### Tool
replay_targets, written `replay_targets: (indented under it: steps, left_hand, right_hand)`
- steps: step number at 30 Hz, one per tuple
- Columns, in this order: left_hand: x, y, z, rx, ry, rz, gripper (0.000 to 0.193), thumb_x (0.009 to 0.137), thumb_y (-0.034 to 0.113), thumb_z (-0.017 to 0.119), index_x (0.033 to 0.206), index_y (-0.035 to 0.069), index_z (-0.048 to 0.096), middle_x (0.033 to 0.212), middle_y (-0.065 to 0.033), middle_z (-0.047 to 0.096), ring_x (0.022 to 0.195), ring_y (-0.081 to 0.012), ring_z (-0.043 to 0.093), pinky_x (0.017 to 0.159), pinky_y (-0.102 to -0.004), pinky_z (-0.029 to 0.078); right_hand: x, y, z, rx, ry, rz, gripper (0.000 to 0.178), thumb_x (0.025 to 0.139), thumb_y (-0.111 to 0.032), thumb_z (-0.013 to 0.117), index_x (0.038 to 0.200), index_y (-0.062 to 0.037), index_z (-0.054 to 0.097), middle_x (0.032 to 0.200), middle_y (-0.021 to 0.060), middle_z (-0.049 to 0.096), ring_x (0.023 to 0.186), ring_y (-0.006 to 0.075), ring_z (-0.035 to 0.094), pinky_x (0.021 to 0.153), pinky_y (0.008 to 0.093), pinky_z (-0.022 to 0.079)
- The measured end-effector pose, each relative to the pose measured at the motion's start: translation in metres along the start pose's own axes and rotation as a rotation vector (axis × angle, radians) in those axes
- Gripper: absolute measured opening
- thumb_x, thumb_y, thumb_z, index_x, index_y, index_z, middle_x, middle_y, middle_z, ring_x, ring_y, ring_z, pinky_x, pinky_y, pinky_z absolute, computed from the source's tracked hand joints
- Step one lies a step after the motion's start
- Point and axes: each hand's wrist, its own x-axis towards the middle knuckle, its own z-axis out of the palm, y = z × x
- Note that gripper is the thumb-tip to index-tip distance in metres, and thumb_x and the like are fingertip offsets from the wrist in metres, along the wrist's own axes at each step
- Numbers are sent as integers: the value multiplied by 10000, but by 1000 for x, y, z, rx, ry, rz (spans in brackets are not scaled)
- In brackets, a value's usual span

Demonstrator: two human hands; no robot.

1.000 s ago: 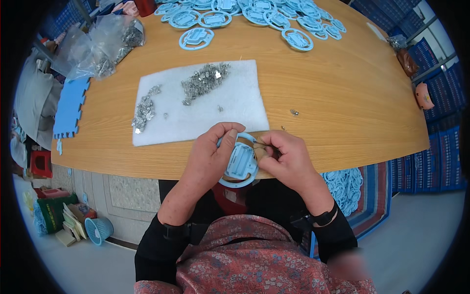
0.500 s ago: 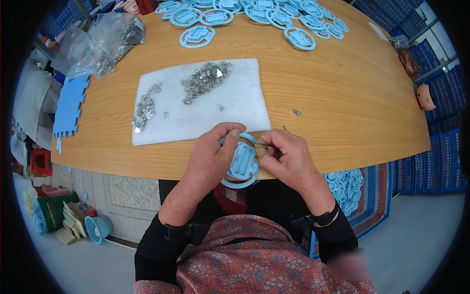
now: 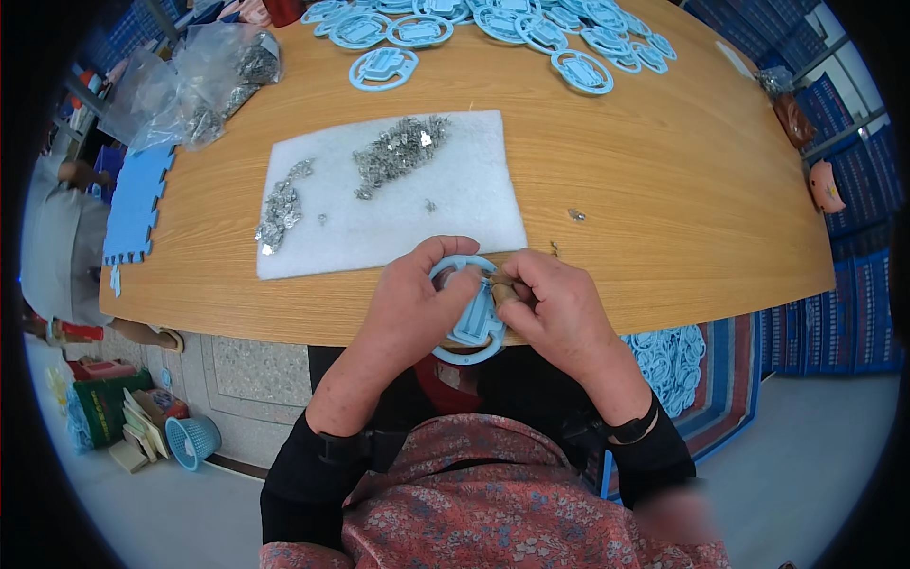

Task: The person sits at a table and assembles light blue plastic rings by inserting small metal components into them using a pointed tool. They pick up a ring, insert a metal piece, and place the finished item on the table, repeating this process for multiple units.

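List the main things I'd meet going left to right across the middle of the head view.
Flat blue foam mat with a toothed edge → narrow pile of small silvery metal pieces → left hand → round light-blue plastic frame → right hand → rounded pink object.

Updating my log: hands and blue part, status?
Left hand holding blue part, partly covering it. Right hand at its right rim, grip unclear. White pad just beyond.
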Motion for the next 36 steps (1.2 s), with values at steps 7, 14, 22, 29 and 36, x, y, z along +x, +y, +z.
replay_targets:
  steps: [7,14,22,29,36]
  left_hand:
    - [1,3,-1,105,-23,0,265,934,109,644,1172,-7,642,942,-53,701,841,-77,635,755,-251,537]
    - [2,-2,-1,39,-16,8,249,1014,111,501,1179,-9,644,946,-62,703,857,-82,637,757,-255,537]
    - [2,-5,-1,32,-4,-14,259,998,116,498,1160,-6,660,878,-71,699,779,-86,621,700,-264,524]
    - [2,-2,-3,93,10,-9,261,1009,105,498,1189,4,657,901,-33,682,806,-62,588,720,-226,506]
    - [-12,4,-5,-326,-30,-30,312,1015,107,484,1272,-11,614,1019,-34,679,878,-64,618,785,-233,512]
  right_hand:
    - [-14,7,-9,145,111,90,202,869,-79,654,1056,-30,595,819,155,636,766,368,644,672,413,511]
    - [-24,-2,-16,-112,-8,31,317,870,-45,633,1175,-126,655,864,132,690,788,344,679,675,422,543]
    - [-21,-11,-7,-281,0,-33,322,785,-47,681,1089,-150,705,764,77,650,687,279,671,612,375,542]
    - [-13,-26,-15,-564,-13,-177,292,776,-113,674,1066,-145,674,711,63,578,654,277,643,557,381,508]
    - [-32,-4,0,423,142,309,161,964,-149,637,1096,-57,639,774,14,639,637,56,549,550,256,442]
